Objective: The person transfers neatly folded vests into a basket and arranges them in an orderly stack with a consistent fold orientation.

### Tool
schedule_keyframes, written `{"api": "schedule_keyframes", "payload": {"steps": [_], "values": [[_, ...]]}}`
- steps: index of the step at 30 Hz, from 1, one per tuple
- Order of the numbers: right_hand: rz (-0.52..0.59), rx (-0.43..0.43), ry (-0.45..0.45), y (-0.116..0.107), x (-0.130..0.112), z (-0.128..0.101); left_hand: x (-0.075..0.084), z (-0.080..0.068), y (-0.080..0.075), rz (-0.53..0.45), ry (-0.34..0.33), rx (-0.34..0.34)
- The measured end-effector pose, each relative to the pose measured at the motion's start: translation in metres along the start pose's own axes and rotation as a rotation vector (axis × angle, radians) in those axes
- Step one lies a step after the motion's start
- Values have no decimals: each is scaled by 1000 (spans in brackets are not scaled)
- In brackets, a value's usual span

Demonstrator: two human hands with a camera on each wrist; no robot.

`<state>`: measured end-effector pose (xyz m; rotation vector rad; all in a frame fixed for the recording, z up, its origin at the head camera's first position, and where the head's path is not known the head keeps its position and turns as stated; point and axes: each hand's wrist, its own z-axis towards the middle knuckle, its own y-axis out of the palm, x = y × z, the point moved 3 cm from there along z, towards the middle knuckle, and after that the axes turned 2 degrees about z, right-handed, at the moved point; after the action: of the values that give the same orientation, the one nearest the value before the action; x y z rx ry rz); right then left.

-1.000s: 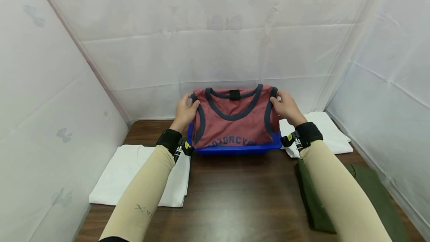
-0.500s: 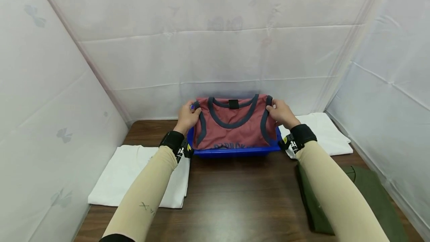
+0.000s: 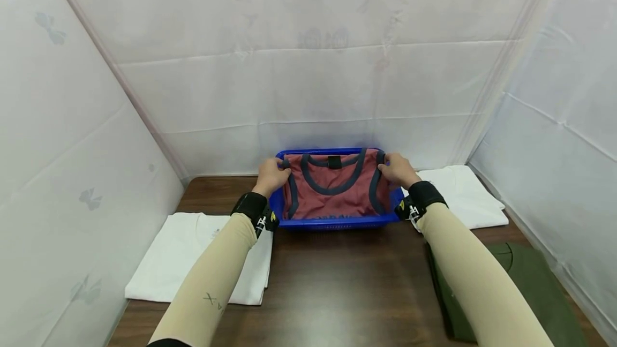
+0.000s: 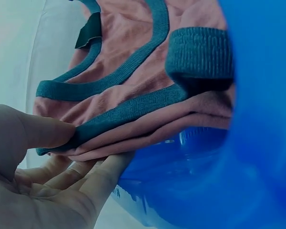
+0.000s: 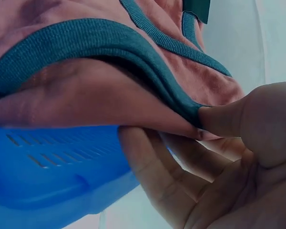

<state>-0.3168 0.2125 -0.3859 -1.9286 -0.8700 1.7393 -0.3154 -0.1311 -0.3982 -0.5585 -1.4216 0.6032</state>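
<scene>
Both my grips pinching one red tank top (image 3: 332,189) in the blue basket (image 3: 332,223), left hand (image 3: 271,175) at 9 o'clock, right hand (image 3: 397,169) at 3. Print unreadable. Two white shirts (image 3: 193,253), one green shirt (image 3: 520,283) on the desk (image 3: 337,283).

A makeshift recording booth, not a home or shop: white fabric sheeting (image 3: 318,79) hung as back and side walls, creased from folding, faintly printed with butterflies, closing in a dark wooden table (image 3: 337,277) on three sides. Seams and a pale pole (image 3: 115,76) visible where the panels meet at the left corner. Laid out on the table like sorting stations: a folded white garment (image 3: 185,253) by the left edge, another white garment (image 3: 465,194) at the far right corner, a folded olive-green garment (image 3: 520,288) along the right edge, a blue plastic basket (image 3: 332,223) at the far edge against the back sheet. Black wrist straps (image 3: 250,208) with small cameras worn over beige sleeves.
</scene>
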Motion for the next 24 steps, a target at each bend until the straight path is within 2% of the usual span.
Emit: {"api": "schedule_keyframes", "payload": {"steps": [4, 7, 11, 15, 24], "values": [[-15, 10, 16, 2, 3, 4, -1, -1, 0, -1, -18, -5], [-15, 33, 7, 3, 3, 5, -1, -1, 0, 8, -28, 16], [5, 63, -6, 3, 3, 5, -2, -1, 2, -65, -60, 18], [19, 86, 4, 3, 3, 2, -4, -1, 5, -179, -94, -12], [5, 96, 2, 2, 2, -3, -6, -1, 5, -254, -78, -26]]}}
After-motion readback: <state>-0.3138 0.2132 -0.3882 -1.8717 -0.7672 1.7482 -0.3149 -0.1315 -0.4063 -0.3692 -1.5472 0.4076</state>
